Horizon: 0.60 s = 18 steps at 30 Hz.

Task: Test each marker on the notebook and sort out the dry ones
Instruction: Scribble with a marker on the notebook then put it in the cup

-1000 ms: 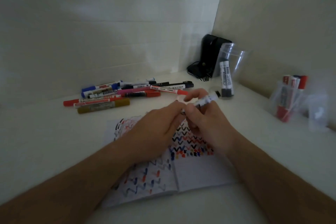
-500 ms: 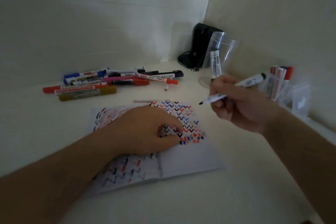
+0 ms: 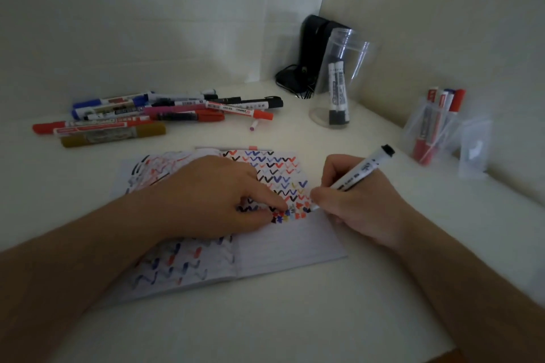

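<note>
An open notebook (image 3: 283, 244) lies on the white desk, its pages covered in coloured zigzag marks. My right hand (image 3: 359, 206) grips a white marker with a black end (image 3: 362, 169) in a writing hold, its tip down on the right-hand page at the lowest row of marks. My left hand (image 3: 212, 197) rests on the notebook with fingers curled and index fingertip on the page near the tip. Whether it holds the marker's cap is hidden. A pile of several markers (image 3: 165, 110) lies at the back left.
A clear cup (image 3: 354, 47) at the back right holds two markers upright. A clear bag (image 3: 433, 127) with red-capped markers leans at the right wall. A black device (image 3: 309, 47) with a cord fills the corner. A small loose cap (image 3: 253, 126) lies beside the pile.
Both hands were together pulling at the marker; then my left hand went down onto the notebook. My right hand swung the uncapped marker out to the right and has now brought its tip onto the page.
</note>
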Available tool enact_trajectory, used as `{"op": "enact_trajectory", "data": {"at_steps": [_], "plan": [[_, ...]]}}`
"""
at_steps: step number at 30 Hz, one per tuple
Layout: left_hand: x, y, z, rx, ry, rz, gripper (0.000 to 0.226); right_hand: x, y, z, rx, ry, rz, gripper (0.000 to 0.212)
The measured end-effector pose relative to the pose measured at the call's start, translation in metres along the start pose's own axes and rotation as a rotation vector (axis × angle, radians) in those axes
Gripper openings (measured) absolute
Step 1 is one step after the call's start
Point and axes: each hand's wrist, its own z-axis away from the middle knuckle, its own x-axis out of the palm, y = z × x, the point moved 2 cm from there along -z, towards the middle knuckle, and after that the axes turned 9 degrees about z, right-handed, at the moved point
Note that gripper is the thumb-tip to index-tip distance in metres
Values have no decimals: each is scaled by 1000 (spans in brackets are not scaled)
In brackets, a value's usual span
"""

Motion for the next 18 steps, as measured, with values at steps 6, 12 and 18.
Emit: {"op": "enact_trajectory", "data": {"at_steps": [6, 12, 18], "plan": [[6, 7, -1, 75, -41, -70, 42, -1, 3, -2, 45, 6, -59, 37], [5, 10, 0, 19, -53, -2, 44, 0, 2, -2, 41, 18, 21, 35], [4, 11, -1, -11, -54, 29, 42, 2, 3, -2, 12, 22, 75, 38]]}}
